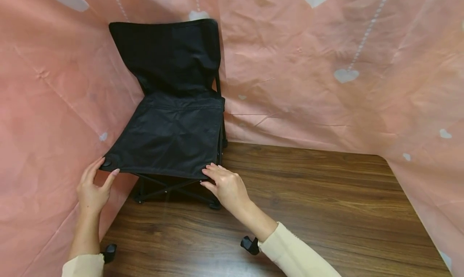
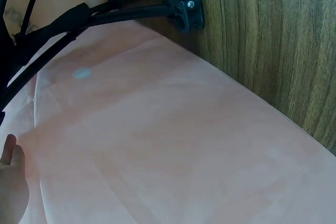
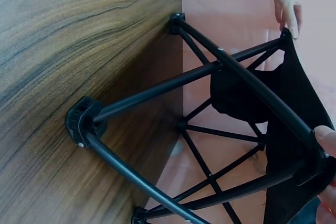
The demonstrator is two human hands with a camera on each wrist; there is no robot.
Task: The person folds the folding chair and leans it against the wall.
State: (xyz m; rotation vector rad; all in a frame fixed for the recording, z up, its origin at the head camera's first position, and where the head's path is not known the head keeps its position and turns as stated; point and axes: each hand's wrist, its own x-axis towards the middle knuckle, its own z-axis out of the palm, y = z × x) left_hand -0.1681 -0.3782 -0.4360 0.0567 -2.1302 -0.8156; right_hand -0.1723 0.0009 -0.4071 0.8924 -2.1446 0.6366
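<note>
The left hand [image 1: 92,191], thumb and fingers parted, grips the black chair seat [image 1: 170,134] at its eight-o'clock corner. The right hand [image 1: 229,187] pinches the four-o'clock corner.

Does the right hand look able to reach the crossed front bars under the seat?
Probably yes: the right hand holds the seat's front corner, and the crossed bars run below, nothing visible blocking.

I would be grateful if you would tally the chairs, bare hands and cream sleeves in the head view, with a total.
Chairs: 1, the black chair
Bare hands: 2, left hand and right hand
Cream sleeves: 2, left sleeve and right sleeve
Total: 5
</note>
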